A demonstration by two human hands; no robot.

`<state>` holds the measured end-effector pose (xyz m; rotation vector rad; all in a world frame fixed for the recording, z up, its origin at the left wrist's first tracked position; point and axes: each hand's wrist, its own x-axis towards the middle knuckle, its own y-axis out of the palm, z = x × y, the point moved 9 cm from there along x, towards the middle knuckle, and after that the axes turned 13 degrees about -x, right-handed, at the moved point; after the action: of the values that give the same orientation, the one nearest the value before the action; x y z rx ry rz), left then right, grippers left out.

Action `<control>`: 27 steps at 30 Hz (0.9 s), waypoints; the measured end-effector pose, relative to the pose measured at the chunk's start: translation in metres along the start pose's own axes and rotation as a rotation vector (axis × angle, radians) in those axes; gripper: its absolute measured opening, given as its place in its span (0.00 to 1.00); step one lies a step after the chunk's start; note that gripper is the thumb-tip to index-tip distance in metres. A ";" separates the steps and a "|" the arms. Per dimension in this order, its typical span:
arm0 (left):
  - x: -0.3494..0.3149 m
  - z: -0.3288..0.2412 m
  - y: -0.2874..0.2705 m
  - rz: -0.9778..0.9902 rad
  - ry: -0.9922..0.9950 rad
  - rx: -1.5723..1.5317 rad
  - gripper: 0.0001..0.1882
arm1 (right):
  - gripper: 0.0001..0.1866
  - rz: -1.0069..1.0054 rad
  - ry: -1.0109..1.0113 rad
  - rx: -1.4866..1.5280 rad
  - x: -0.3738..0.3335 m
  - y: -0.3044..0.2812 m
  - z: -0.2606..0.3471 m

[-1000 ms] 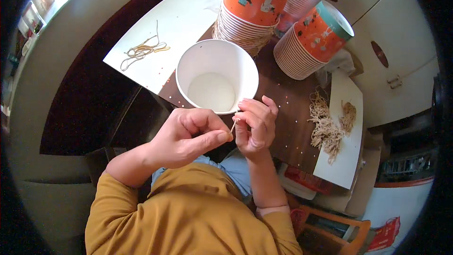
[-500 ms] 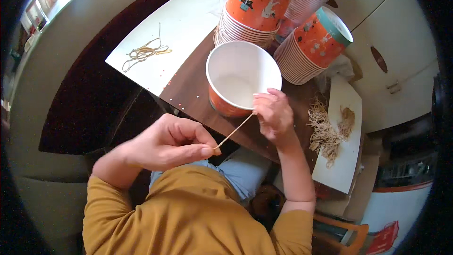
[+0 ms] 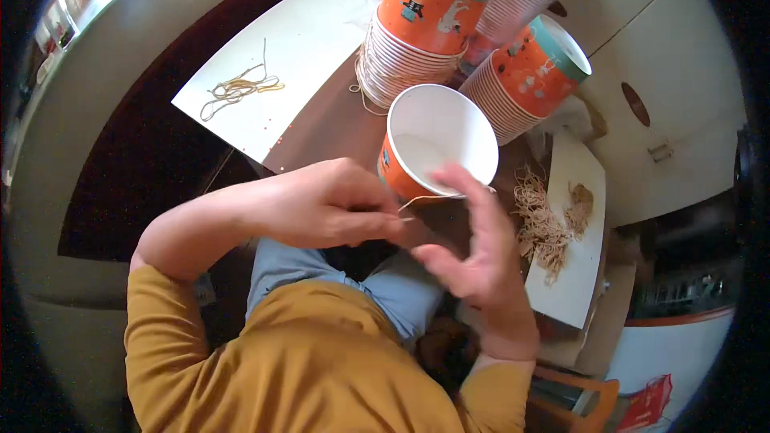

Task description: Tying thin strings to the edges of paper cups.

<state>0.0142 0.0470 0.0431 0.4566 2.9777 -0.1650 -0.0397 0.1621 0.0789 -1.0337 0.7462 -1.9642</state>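
A paper bucket (image 3: 445,116), white inside and orange outside, stands upright with its mouth up on the brown tabletop in front of me. My left hand (image 3: 341,204) is closed, pinching a thin beige string (image 3: 429,196) between thumb and fingers. From that pinch the string runs right along the bucket's near rim. Just in front of the bucket, my right hand (image 3: 481,248) has thumb and fingers spread apart, smeared by motion. Where the string's far end goes behind the right fingers is hidden.
Behind the bucket stand two upside-down bucket stacks (image 3: 437,4) (image 3: 537,68), orange with teal bases. String loops around the left stack. A tangled string pile (image 3: 545,228) lies on the right white panel, and a loose string bundle (image 3: 241,90) on the left one.
The bucket has shifted right and slightly away. My left hand has moved up and right with the string; my right hand has come off the rim, moved nearer me and spread its fingers.
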 end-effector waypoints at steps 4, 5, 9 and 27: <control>0.029 0.008 -0.002 0.070 -0.106 -0.260 0.15 | 0.18 -0.024 0.346 0.626 0.000 0.045 -0.027; 0.030 0.022 -0.009 0.074 -0.181 -0.281 0.15 | 0.13 0.003 0.372 0.498 -0.002 0.039 -0.035; 0.021 0.050 -0.012 0.075 -0.214 -0.463 0.13 | 0.06 -0.117 0.384 0.298 -0.016 0.002 -0.067; 0.024 0.019 -0.020 -0.270 0.059 -0.319 0.27 | 0.48 -0.096 0.300 0.721 0.019 0.030 -0.013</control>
<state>-0.0129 0.0327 0.0230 0.0222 3.0296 0.3000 -0.0468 0.1316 0.0572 -0.3491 0.0942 -2.2379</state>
